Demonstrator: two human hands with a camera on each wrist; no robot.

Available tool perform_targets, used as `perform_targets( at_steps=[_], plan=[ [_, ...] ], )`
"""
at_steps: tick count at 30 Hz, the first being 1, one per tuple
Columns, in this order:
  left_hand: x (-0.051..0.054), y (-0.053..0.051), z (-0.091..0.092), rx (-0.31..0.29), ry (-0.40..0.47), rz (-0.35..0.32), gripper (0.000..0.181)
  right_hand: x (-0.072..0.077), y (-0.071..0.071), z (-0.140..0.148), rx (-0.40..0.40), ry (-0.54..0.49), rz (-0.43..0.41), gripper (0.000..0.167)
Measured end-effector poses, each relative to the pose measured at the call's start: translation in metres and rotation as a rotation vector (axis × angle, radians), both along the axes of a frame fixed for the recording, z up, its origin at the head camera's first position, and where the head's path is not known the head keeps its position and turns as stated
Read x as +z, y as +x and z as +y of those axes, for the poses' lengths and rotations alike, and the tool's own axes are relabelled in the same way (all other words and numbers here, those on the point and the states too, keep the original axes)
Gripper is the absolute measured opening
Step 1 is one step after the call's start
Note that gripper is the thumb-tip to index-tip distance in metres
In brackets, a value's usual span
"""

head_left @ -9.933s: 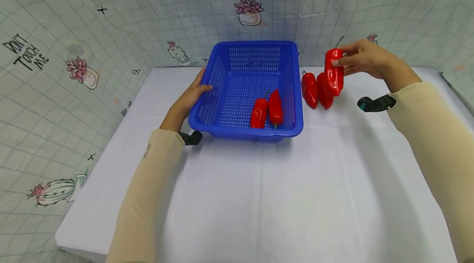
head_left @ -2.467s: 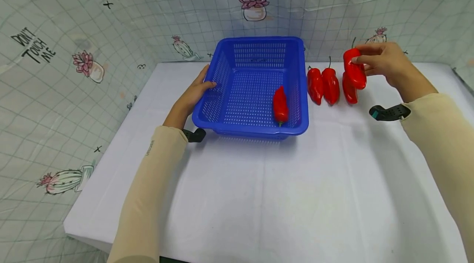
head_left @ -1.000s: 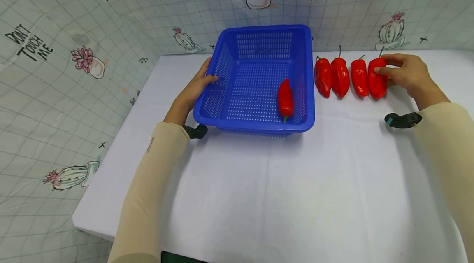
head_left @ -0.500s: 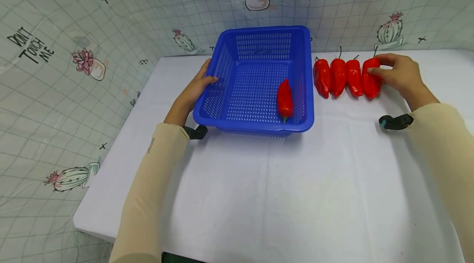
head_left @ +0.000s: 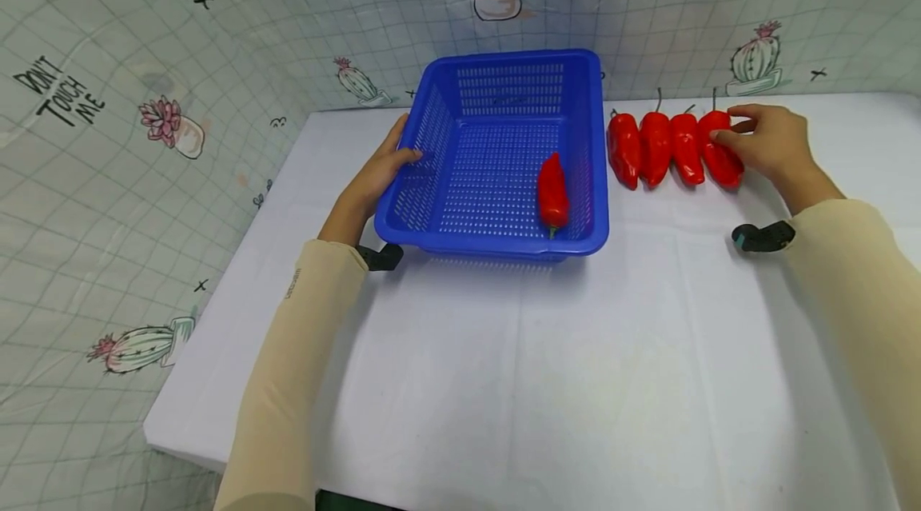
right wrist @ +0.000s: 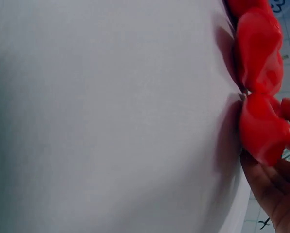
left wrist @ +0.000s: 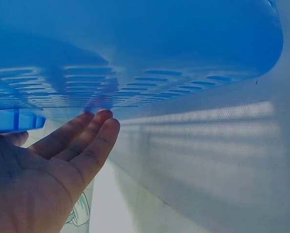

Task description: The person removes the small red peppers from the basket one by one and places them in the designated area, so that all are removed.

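Observation:
At the back of the table sits a blue plastic basket, with one red pepper lying inside near its right wall. My left hand grips the basket's left rim, thumb over the edge; in the left wrist view its fingers reach along the outer wall under the rim. Right of the basket several red peppers lie side by side, stems toward the back. My right hand holds the rightmost pepper between thumb and fingers, also visible as a pepper in the right wrist view.
White cloth covers the table. Behind and to the left rises a patterned curtain with cactus drawings. A dark green edge shows at the bottom of the head view.
Earlier two peppers lay in the basket; now one does. The row on the table has grown. In the last second my right hand slid the rightmost pepper left against its neighbours.

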State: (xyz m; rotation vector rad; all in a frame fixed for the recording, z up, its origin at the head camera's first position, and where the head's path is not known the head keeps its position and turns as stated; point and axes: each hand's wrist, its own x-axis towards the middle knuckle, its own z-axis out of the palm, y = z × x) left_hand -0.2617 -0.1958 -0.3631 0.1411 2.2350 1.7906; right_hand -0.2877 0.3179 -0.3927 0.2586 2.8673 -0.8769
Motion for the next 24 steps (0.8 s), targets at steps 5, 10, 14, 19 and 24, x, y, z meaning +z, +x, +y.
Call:
perform_targets(
  at_steps=[5,10,14,19,24],
  plan=[
    [0.0,0.001,0.001,0.007,-0.013,-0.001,0.078,0.004,0.002,-0.005,0.024,0.095,-0.004,0.063],
    [0.0,0.001,0.002,0.005,-0.017,0.006,0.079,0.01,0.004,-0.008,0.043,0.174,-0.005,0.058],
    [0.0,0.0,0.002,0.008,-0.021,0.01,0.079,0.016,0.007,-0.008,0.055,0.192,-0.013,0.056],
    [0.001,0.001,0.001,0.007,-0.009,0.005,0.079,0.022,0.009,-0.005,0.066,0.191,-0.046,0.053],
    [0.0,0.001,0.001,0.003,-0.001,0.008,0.078,0.027,0.01,-0.001,0.1,0.222,-0.088,0.05]
  ],
)
